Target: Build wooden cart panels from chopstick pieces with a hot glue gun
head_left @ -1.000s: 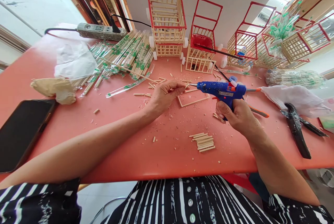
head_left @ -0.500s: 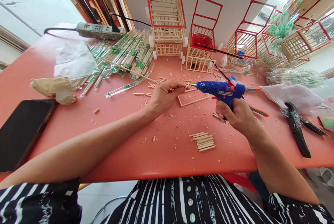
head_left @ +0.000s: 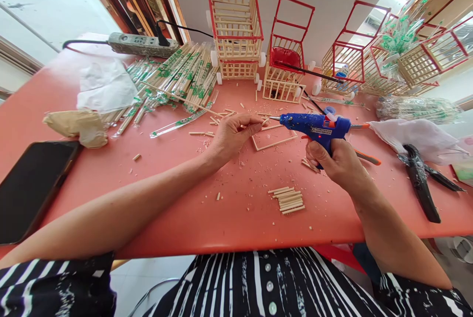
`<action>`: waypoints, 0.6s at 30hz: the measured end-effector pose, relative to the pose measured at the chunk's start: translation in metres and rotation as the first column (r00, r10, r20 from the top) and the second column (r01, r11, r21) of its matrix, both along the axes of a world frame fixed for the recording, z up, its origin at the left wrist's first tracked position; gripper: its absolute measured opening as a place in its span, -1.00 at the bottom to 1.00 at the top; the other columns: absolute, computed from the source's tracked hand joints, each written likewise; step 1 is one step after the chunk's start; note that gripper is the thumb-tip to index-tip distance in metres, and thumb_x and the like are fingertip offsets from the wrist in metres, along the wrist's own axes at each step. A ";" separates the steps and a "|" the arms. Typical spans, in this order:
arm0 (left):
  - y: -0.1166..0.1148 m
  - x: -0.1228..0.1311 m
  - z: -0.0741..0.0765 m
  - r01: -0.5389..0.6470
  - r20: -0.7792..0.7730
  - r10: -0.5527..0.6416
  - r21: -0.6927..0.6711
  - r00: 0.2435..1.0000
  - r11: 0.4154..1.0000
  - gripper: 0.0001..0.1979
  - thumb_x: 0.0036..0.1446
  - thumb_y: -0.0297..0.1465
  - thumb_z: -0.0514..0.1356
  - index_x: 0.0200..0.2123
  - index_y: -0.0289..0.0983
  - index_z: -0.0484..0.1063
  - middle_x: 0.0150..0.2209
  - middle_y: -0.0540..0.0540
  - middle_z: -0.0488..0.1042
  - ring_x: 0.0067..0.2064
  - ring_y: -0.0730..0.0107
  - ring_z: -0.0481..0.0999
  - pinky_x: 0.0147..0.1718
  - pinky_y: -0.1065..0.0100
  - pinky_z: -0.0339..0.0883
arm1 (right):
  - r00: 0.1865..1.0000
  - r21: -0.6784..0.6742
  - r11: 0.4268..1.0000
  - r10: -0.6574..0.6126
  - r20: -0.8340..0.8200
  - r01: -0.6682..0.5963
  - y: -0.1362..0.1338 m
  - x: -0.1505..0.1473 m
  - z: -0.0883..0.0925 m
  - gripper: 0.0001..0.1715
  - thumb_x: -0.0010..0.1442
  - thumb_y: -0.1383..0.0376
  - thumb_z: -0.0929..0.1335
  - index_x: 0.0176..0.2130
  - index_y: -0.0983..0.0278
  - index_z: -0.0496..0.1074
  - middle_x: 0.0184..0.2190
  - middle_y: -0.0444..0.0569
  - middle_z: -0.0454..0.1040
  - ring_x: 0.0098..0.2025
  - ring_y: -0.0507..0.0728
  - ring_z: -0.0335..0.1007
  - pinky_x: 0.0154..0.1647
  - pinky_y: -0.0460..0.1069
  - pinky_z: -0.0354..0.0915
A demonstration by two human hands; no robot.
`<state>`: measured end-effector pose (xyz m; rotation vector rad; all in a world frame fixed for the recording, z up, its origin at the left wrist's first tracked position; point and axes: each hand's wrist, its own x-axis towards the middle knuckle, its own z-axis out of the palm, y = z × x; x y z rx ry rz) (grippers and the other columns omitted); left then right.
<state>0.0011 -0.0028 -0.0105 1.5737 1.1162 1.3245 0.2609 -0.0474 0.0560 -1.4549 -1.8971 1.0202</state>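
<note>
My right hand (head_left: 334,161) is wrapped round the handle of a blue hot glue gun (head_left: 308,124), a red light lit on its side. The gun points left, its metal nozzle close to the fingertips of my left hand (head_left: 236,137). That hand pinches a short wooden stick (head_left: 265,122), of which only the end shows. Below the nozzle a rectangular frame of thin sticks (head_left: 273,146) lies on the table, partly hidden behind the hand and the gun. Nearer to me is a small pile of cut sticks (head_left: 290,201).
Small carts built of sticks with red-edged frames (head_left: 236,26) stand along the back. Wrapped chopsticks (head_left: 185,78), a power strip (head_left: 142,43) and a phone (head_left: 35,184) lie left. Black-handled pliers (head_left: 421,184) and a white cloth (head_left: 417,139) lie right on the red table (head_left: 166,218).
The glue gun has shifted slightly to the right, so its nozzle is a little farther from my left fingertips. My left hand stays in place with the stick.
</note>
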 end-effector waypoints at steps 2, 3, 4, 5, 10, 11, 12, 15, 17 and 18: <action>0.000 0.000 0.000 0.000 -0.003 0.000 -0.009 1.000 1.000 -0.90 0.22 -0.42 0.38 -0.31 -0.17 0.76 -0.29 -0.07 0.74 -0.15 0.22 0.69 -0.10 0.28 0.50 | 0.999 -0.023 1.000 -0.001 -0.044 0.000 0.000 -0.001 0.000 -0.21 0.27 -0.42 0.36 -0.43 0.19 0.31 -0.58 -0.10 0.31 -0.56 0.06 0.25 -0.56 0.00 0.19; 0.000 -0.001 0.000 0.001 -0.006 -0.001 -0.012 1.000 1.000 -0.90 0.22 -0.41 0.38 -0.31 -0.17 0.76 -0.28 -0.07 0.74 -0.15 0.23 0.69 -0.09 0.28 0.50 | 0.998 -0.039 0.999 -0.004 -0.061 0.001 -0.001 -0.001 0.001 -0.20 0.25 -0.44 0.37 -0.40 0.21 0.34 -0.55 -0.09 0.33 -0.54 0.05 0.26 -0.57 -0.01 0.22; 0.000 -0.001 0.001 0.001 -0.009 -0.001 -0.014 1.000 1.000 -0.90 0.21 -0.40 0.38 -0.30 -0.18 0.76 -0.26 -0.07 0.75 -0.16 0.23 0.68 -0.09 0.28 0.50 | 0.997 -0.057 0.998 -0.009 -0.075 0.004 -0.001 -0.002 0.002 -0.19 0.22 -0.45 0.38 -0.37 0.22 0.37 -0.52 -0.08 0.36 -0.53 0.05 0.27 -0.57 -0.02 0.24; 0.000 -0.001 0.001 0.002 -0.008 -0.002 -0.013 1.000 1.000 -0.90 0.21 -0.39 0.38 -0.30 -0.18 0.76 -0.25 -0.07 0.76 -0.16 0.24 0.68 -0.10 0.28 0.50 | 0.996 -0.073 0.997 -0.014 -0.086 0.008 -0.001 -0.003 0.003 -0.17 0.19 -0.47 0.39 -0.34 0.24 0.39 -0.49 -0.06 0.39 -0.52 0.04 0.28 -0.58 -0.03 0.25; 0.000 0.000 0.000 -0.001 0.009 0.001 0.005 1.000 1.000 -0.88 0.20 -0.36 0.37 -0.30 -0.18 0.76 -0.26 -0.08 0.76 -0.16 0.22 0.69 -0.12 0.28 0.52 | 0.992 -0.094 0.995 -0.033 -0.121 0.022 -0.001 -0.003 0.003 -0.14 0.15 -0.48 0.42 -0.30 0.26 0.40 -0.45 -0.05 0.42 -0.53 0.02 0.28 -0.61 -0.06 0.25; 0.000 0.000 -0.001 -0.005 0.007 0.005 0.002 1.000 1.000 -0.88 0.20 -0.35 0.37 -0.30 -0.18 0.76 -0.27 -0.07 0.76 -0.16 0.21 0.69 -0.11 0.27 0.52 | 0.992 -0.089 0.996 -0.033 -0.123 0.022 -0.001 -0.003 0.003 -0.16 0.16 -0.47 0.42 -0.32 0.25 0.39 -0.47 -0.07 0.41 -0.53 0.01 0.27 -0.61 -0.06 0.25; 0.000 0.000 -0.001 -0.008 0.005 0.008 -0.002 1.000 1.000 -0.89 0.19 -0.35 0.37 -0.31 -0.17 0.76 -0.26 -0.07 0.76 -0.15 0.20 0.70 -0.10 0.26 0.53 | 0.992 -0.084 0.996 -0.033 -0.124 0.022 -0.001 -0.003 0.002 -0.16 0.16 -0.46 0.42 -0.34 0.24 0.37 -0.48 -0.09 0.39 -0.54 0.01 0.26 -0.61 -0.05 0.24; 0.000 0.000 -0.002 -0.003 0.013 0.003 -0.002 1.000 1.000 -0.89 0.19 -0.33 0.38 -0.32 -0.17 0.75 -0.23 -0.09 0.77 -0.14 0.19 0.70 -0.08 0.24 0.53 | 0.993 -0.063 0.998 -0.032 -0.113 0.025 0.000 -0.001 0.000 -0.17 0.17 -0.47 0.41 -0.38 0.22 0.33 -0.53 -0.14 0.32 -0.56 0.01 0.23 -0.60 -0.04 0.24; 0.000 -0.001 -0.003 0.004 0.019 -0.005 0.003 1.000 1.000 -0.88 0.20 -0.30 0.39 -0.31 -0.17 0.75 -0.22 -0.10 0.77 -0.13 0.18 0.71 -0.08 0.24 0.53 | 0.996 -0.040 0.999 -0.023 -0.087 0.020 0.000 -0.001 0.000 -0.17 0.19 -0.47 0.40 -0.41 0.21 0.31 -0.56 -0.14 0.30 -0.57 0.01 0.23 -0.60 -0.04 0.21; 0.000 -0.001 -0.003 0.004 0.018 -0.004 0.002 1.000 1.000 -0.88 0.20 -0.28 0.40 -0.30 -0.17 0.76 -0.22 -0.10 0.77 -0.14 0.18 0.71 -0.09 0.23 0.53 | 0.997 -0.027 1.000 -0.016 -0.071 0.014 0.001 -0.001 0.000 -0.18 0.21 -0.46 0.39 -0.43 0.21 0.31 -0.57 -0.14 0.29 -0.57 0.02 0.23 -0.60 -0.03 0.20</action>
